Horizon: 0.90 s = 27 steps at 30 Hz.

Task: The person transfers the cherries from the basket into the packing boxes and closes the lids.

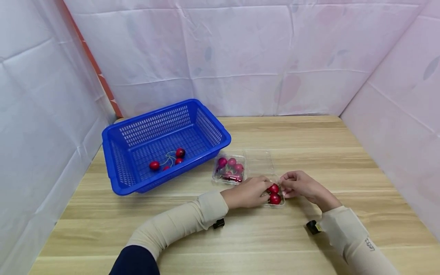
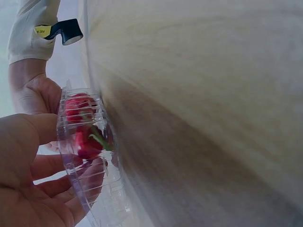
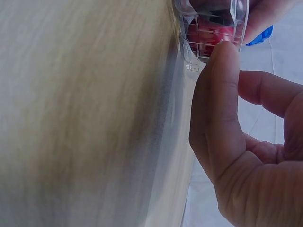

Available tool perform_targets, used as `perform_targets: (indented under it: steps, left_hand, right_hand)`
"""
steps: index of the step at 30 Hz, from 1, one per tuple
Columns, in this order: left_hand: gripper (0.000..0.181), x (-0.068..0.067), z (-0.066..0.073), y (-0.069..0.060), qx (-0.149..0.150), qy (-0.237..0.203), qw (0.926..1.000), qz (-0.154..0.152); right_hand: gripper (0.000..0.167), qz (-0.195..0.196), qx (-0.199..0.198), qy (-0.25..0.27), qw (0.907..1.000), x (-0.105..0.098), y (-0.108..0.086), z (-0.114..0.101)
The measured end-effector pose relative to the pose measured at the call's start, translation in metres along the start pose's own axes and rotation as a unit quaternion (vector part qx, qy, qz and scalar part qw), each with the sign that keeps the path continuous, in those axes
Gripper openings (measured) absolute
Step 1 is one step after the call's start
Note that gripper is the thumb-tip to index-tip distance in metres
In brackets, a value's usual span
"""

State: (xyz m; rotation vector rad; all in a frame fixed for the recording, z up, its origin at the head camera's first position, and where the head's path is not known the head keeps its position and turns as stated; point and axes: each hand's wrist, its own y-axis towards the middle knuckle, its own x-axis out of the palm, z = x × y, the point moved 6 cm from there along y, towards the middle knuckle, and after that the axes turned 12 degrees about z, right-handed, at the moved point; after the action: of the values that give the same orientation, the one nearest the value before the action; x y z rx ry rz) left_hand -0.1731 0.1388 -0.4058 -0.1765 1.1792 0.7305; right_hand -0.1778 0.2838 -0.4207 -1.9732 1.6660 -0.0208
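A clear plastic clamshell box (image 1: 280, 204) stands before me with red cherries (image 1: 274, 198) in it, its lid (image 1: 259, 161) folded back behind. My left hand (image 1: 248, 192) reaches in from the left, fingers curled at the cherries. Seen from the left wrist, those fingers (image 2: 49, 166) lie partly behind the transparent wall, and a green stem (image 2: 99, 138) shows beside the fruit. On the opposite side my right hand (image 1: 301, 187) pinches the box's right edge. Its thumb (image 3: 223, 90) lies against the wall in the right wrist view; the other fingertips are partly hidden.
Left of the lid sits a second clear box (image 1: 215, 176) filled with cherries. A blue perforated basket (image 1: 165, 175) at the back left holds several stemmed cherries. Pale cloth walls (image 1: 240, 57) bound the wooden table (image 1: 268, 244) at the back and sides.
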Motion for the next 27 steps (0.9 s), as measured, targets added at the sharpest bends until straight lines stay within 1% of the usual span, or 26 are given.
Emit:
perform_targets:
  steps: [2, 13, 19, 22, 27]
  left_hand:
    - [0.032, 0.0009, -0.0004, -0.0005, -0.001, 0.0, 1.0, -0.004]
    - [0.034, -0.0006, 0.0008, -0.0011, 0.005, 0.003, 1.0, 0.001]
    - [0.03, -0.0022, 0.0016, -0.0024, 0.006, -0.004, 0.9999, 0.008]
    - [0.031, -0.0022, 0.0008, -0.0032, 0.004, -0.007, 0.9999, 0.01]
    - [0.043, -0.0042, -0.0008, -0.0058, 0.004, -0.01, 0.9998, 0.014]
  right_hand:
    - [0.023, 0.002, 0.001, 0.001, 1.0, 0.0, 0.0001, 0.0003]
    - [0.024, 0.004, 0.001, 0.001, 1.0, 0.0, -0.0006, 0.0005]
    - [0.023, 0.004, 0.003, 0.004, 1.0, -0.0001, -0.0003, 0.0011]
    - [0.023, 0.005, 0.003, 0.004, 1.0, 0.0002, -0.0001, 0.0012]
    - [0.022, 0.001, -0.007, 0.002, 1.0, 0.0018, 0.0, 0.0006]
